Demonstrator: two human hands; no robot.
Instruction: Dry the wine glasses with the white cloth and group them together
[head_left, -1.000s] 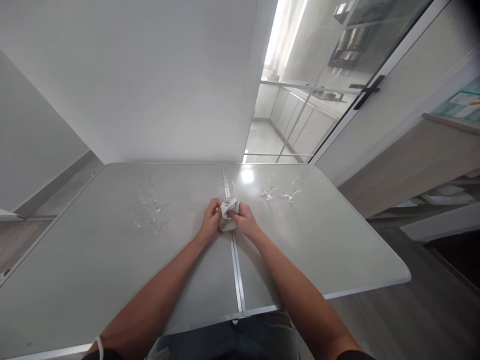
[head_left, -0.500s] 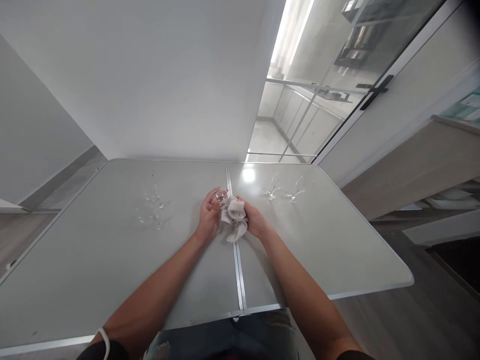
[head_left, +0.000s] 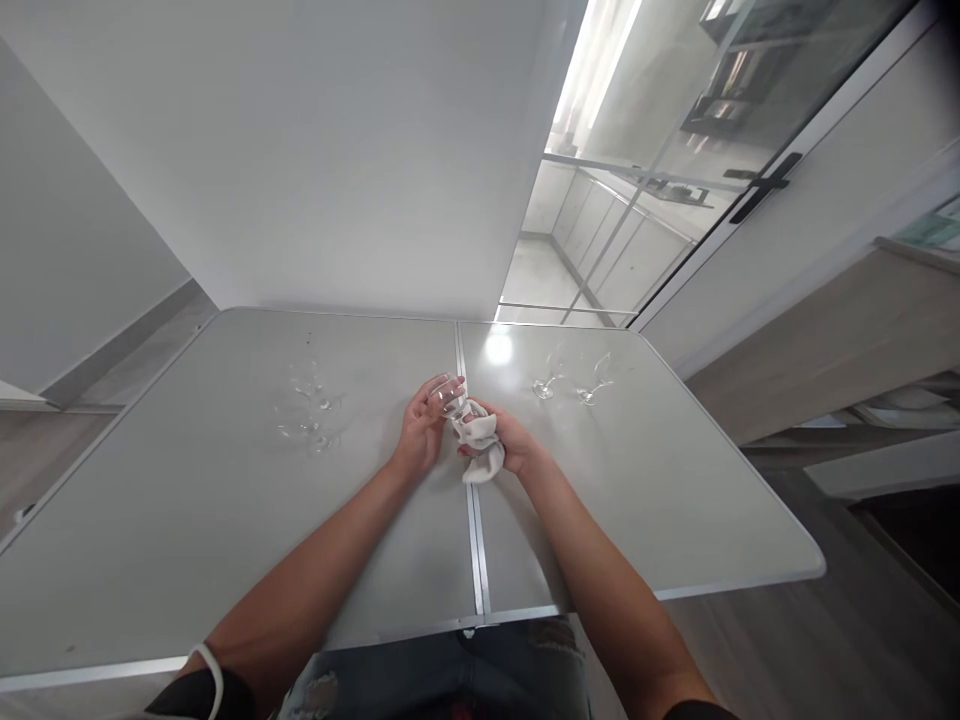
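My left hand (head_left: 421,424) is closed round the bowl of a clear wine glass (head_left: 448,396), held above the middle of the table. A crumpled white cloth (head_left: 480,432) is gripped in my right hand (head_left: 510,438), pressed against the glass's lower part. The cloth hides the stem and foot of that glass. To the right, two clear stemmed glasses, a nearer-centre wine glass (head_left: 546,384) and an outer wine glass (head_left: 592,386), stand upright on the tabletop.
A pale folding table (head_left: 225,520) with a metal seam down its middle spans the view. At left sit further clear glasses (head_left: 309,408), faint against the surface. A white wall (head_left: 360,180) meets the table's far edge; a glass door (head_left: 645,180) stands behind at right.
The cloth has shifted slightly right and down on the glass, and its folds have changed. My view has tilted a little. Both hands keep their hold.
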